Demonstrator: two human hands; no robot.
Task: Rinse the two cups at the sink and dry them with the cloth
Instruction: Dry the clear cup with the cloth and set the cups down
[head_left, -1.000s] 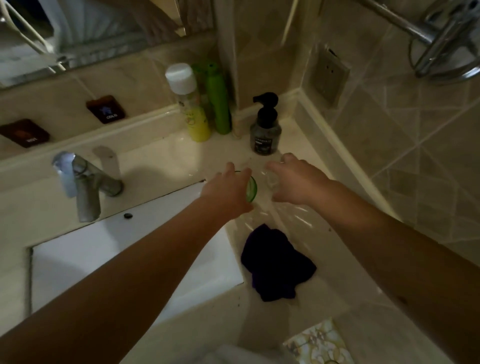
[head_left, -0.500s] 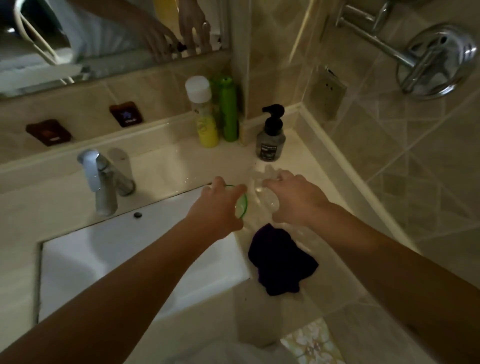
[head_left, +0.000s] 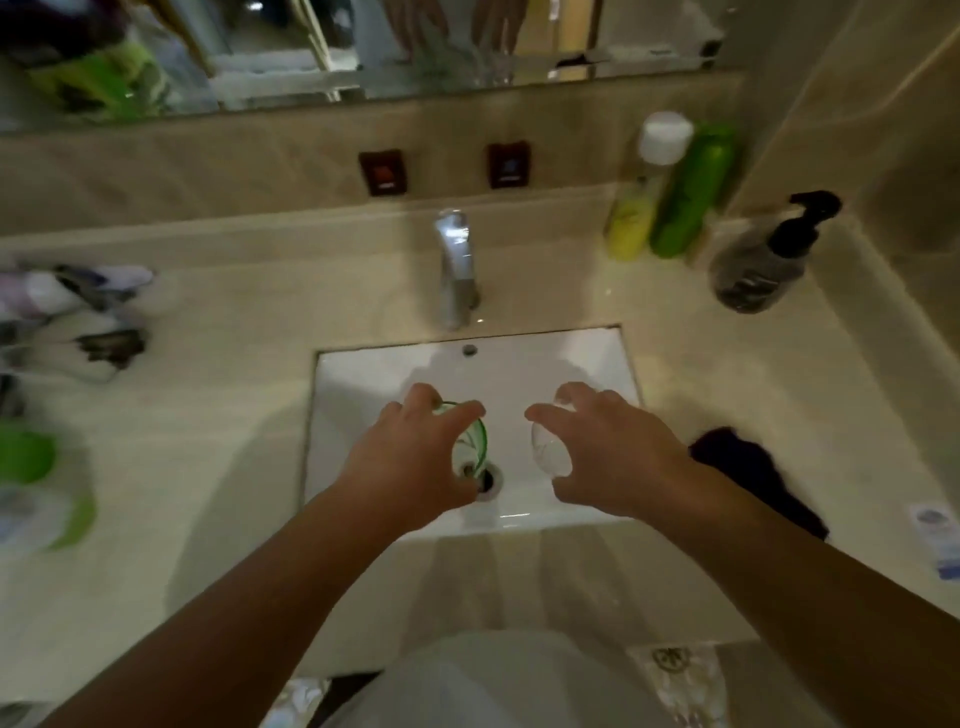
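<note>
1. Holding both cups over the sink (head_left: 613, 358), I judge the rinse step is only starting; no water runs
2. My left hand (head_left: 410, 462) grips the green-rimmed cup (head_left: 475, 441); my right hand (head_left: 618, 457) grips the clear cup (head_left: 548, 449)
3. The tap (head_left: 457, 270) stands at twelve o'clock, so next one hand must reach it
4. The dark cloth (head_left: 753, 478) waits at three o'clock

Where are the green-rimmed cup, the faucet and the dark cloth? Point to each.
green-rimmed cup (head_left: 475, 441): head view, on its glass wall beside the left hand's fingers.
faucet (head_left: 457, 270): head view, on the upright chrome body.
dark cloth (head_left: 753, 478): head view, on its crumpled middle.
</note>
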